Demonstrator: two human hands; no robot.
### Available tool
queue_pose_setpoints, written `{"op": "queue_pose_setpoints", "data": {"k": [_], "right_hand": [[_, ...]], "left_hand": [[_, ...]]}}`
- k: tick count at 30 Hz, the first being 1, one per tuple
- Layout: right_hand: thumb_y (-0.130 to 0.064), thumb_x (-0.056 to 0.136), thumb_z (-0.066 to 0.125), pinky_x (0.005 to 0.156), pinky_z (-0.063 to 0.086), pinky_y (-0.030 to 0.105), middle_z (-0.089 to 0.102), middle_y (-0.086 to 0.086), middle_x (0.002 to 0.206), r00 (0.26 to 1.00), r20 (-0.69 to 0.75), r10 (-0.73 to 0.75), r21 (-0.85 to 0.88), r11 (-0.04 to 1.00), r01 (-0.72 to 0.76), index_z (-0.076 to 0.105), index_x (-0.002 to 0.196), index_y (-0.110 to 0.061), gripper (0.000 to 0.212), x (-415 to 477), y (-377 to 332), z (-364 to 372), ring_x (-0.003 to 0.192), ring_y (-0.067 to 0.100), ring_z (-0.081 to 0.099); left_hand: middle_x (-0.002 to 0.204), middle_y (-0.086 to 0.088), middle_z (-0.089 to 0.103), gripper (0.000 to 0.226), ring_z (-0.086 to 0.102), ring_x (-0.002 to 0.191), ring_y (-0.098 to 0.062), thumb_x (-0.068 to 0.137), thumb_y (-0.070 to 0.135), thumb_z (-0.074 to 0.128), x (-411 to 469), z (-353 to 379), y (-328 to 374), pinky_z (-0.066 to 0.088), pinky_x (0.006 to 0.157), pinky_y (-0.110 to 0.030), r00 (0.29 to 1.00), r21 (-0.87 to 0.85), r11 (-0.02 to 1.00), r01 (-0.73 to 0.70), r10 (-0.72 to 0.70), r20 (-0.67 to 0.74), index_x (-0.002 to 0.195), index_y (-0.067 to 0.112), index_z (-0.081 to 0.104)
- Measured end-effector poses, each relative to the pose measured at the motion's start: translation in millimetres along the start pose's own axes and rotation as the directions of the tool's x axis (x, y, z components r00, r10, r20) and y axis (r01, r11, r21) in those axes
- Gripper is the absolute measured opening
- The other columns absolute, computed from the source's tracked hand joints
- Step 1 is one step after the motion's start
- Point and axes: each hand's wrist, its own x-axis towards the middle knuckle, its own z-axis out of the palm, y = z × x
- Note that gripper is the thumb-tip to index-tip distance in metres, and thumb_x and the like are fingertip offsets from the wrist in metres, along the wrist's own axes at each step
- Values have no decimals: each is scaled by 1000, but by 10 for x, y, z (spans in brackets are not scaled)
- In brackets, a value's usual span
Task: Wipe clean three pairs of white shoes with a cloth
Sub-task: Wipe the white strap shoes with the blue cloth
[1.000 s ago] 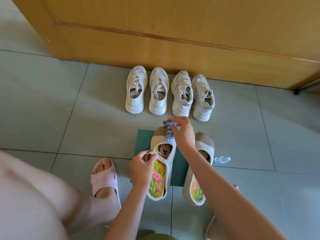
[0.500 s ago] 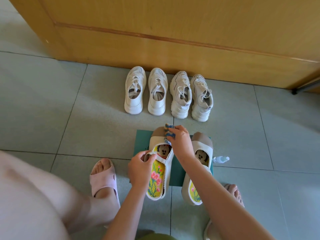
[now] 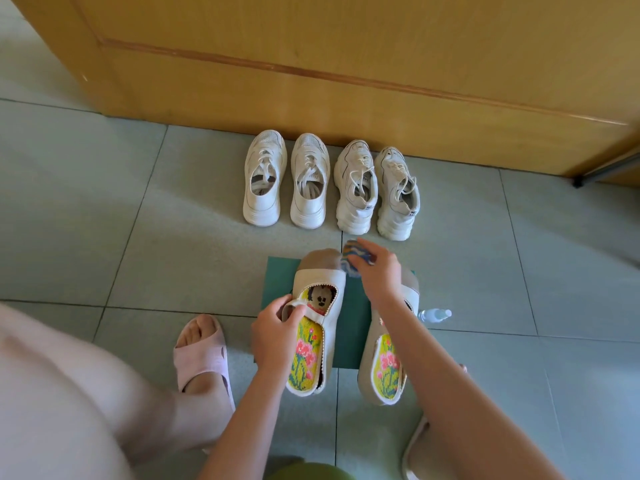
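You see bright, even daylight, soft shadows on the floor (image 3: 104, 209); edges bow, your right hand (image 3: 377, 275) smears slightly.

No word, brand or number can be read anywhere in view. The right-hand pair of white sneakers (image 3: 356, 216) carries a small dark tag (image 3: 370, 206) at each heel, and the left-hand pair (image 3: 263, 211) shows dark print on its insoles (image 3: 264, 191), all too small and blurred to make out.
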Motion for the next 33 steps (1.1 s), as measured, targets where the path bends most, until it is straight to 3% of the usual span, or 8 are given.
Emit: {"op": "queue_pose_setpoints", "data": {"k": [3, 7, 12, 19, 23, 26, 28, 33], "right_hand": [[-8, 89, 58, 81, 40, 20, 61, 10, 113, 991, 127, -42, -116, 992, 57, 63, 121, -11, 33, 158, -59, 230, 102, 23, 58], [-2, 91, 51, 88, 32, 14, 53, 16, 120, 953, 241, -182, -281, 927, 248, 62, 121, -6, 32, 195, -84, 363, 110, 28, 52], [-8, 94, 49, 96, 28, 23, 49, 11, 129, 766, 601, -228, -436, 710, 553, 58, 127, -13, 35, 135, -178, 592, 119, 26, 42], [-9, 95, 46, 95, 32, 27, 48, 11, 129, 613, 773, -161, -464, 516, 720, 58, 126, -12, 33, 152, -298, 655, 117, 25, 41], [-7, 94, 48, 82, 36, 25, 48, 8, 124, 682, 706, -192, -500, 548, 671, 61, 121, -12, 31, 229, -290, 642, 115, 23, 42], [-4, 91, 51, 92, 42, 36, 47, 11, 120, 777, 593, -210, -496, 665, 558, 64, 117, -9, 29, 276, -222, 590, 112, 26, 43], [-1, 90, 51, 97, 40, 33, 48, 13, 119, 819, 528, -225, -518, 679, 520, 63, 118, -7, 31, 265, -152, 560, 113, 27, 41], [11, 83, 53, 89, 47, 40, 48, 15, 103, 952, 207, -224, -375, 881, 289, 68, 100, 4, 23, 249, 19, 500, 104, 34, 49]], "left_hand": [[103, 2, 70, 38, 63, 90, -15, 86, 44, 60, 17, 2, -2, 54, 75, -33, 1000, 23, 1000, 1, -1, -1, 116, 21, 65], [103, 2, 70, 37, 63, 89, -15, 86, 44, 60, 17, 10, 10, 55, 75, -33, 1000, 35, 999, 0, 0, -10, 115, 22, 66], [103, 0, 70, 39, 62, 88, -14, 86, 43, 60, 8, 23, 5, 49, 69, -26, 1000, 38, 999, -4, 4, -22, 116, 19, 66], [101, -1, 71, 38, 61, 86, -14, 86, 42, 61, 5, 27, 5, 47, 68, -25, 999, 32, 999, -3, 4, -35, 114, 18, 67], [104, -2, 71, 37, 63, 92, -18, 86, 41, 62, 1, 31, 18, 51, 73, -30, 998, 37, 999, -10, 12, -58, 113, 17, 67], [107, -2, 70, 37, 63, 95, -18, 86, 40, 62, -13, 25, 26, 50, 74, -29, 998, 27, 1000, -2, 4, -62, 114, 16, 66], [107, -2, 70, 37, 63, 95, -17, 86, 39, 62, -17, 23, 31, 49, 73, -27, 998, 26, 1000, -5, 7, -60, 114, 16, 66], [106, -1, 70, 37, 62, 93, -15, 87, 40, 61, -26, 20, 39, 48, 71, -26, 998, 25, 1000, -7, 9, -60, 115, 17, 66]]}}
